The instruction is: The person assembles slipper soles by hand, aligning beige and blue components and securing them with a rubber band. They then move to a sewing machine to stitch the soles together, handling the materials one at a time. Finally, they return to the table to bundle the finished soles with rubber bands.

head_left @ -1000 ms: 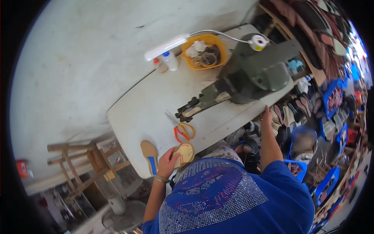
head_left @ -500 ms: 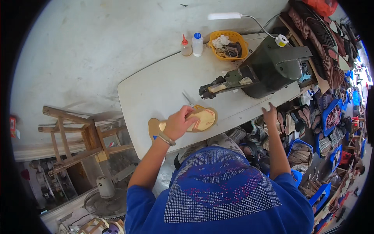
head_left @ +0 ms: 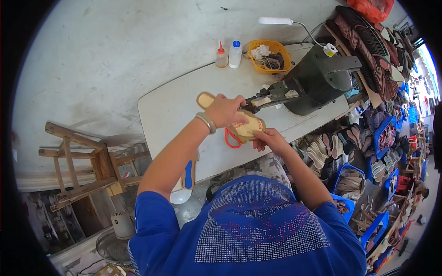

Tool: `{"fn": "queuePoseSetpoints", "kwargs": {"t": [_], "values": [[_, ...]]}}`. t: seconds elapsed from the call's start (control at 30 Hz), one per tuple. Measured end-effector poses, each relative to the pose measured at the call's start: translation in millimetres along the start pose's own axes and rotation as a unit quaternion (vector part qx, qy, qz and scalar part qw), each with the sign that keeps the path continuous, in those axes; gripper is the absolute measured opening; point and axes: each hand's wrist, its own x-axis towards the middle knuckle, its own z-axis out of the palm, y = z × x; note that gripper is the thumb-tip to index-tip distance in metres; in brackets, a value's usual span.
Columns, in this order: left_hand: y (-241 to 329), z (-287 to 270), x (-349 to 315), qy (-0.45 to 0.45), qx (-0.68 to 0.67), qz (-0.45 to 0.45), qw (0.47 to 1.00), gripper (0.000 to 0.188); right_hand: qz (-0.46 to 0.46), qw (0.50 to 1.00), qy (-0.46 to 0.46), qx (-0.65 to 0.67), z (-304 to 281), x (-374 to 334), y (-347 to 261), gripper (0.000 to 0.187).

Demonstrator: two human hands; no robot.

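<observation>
A tan shoe sole (head_left: 251,127) with a pale, printed upper face is held between my two hands over the table. My left hand (head_left: 223,112) is closed over its middle, and its narrower end sticks out behind the wrist side. The fingers of my right hand (head_left: 271,139) pinch the near right end. Just past the sole, the slim arm of a dark green sewing machine (head_left: 317,73) reaches over the table; whether the sole touches it I cannot tell. A pair of scissors with a red handle (head_left: 233,139) lies below the sole, its blades hidden.
Another sole with a blue stripe (head_left: 188,175) lies at the table's near left edge. Two squeeze bottles (head_left: 235,55) and a yellow basket (head_left: 270,45) stand at the back. A wooden stool (head_left: 101,161) is at left; piled soles and blue crates (head_left: 351,179) fill the right.
My left hand has lifted the sole from the table and carried it right, toward the machine's arm. My right hand has come in from the right and taken the sole's end. The scissors' red handle now shows.
</observation>
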Motion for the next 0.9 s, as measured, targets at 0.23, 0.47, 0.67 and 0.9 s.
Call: {"fn": "queuePoseSetpoints", "kwargs": {"t": [0.23, 0.47, 0.67, 0.9], "values": [[-12.9, -17.5, 66.2, -0.09, 0.038, -0.029, 0.995, 0.058, -0.029, 0.973, 0.15, 0.171, 3.5, 34.1, 4.7, 0.03], [-22.3, -15.0, 106.1, -0.146, 0.042, -0.01, 0.988, 0.057, -0.011, 0.957, 0.189, 0.219, 1.6, 45.3, 2.8, 0.029], [-29.7, -13.3, 113.9, -0.159, 0.023, 0.002, 0.987, 0.054, -0.019, 0.959, 0.195, 0.206, -0.8, 48.8, -0.1, 0.03], [-32.0, -22.2, 112.7, -0.167, -0.008, -0.032, 0.985, 0.048, -0.026, 0.961, 0.19, 0.198, -4.8, 59.1, -8.1, 0.029]]}}
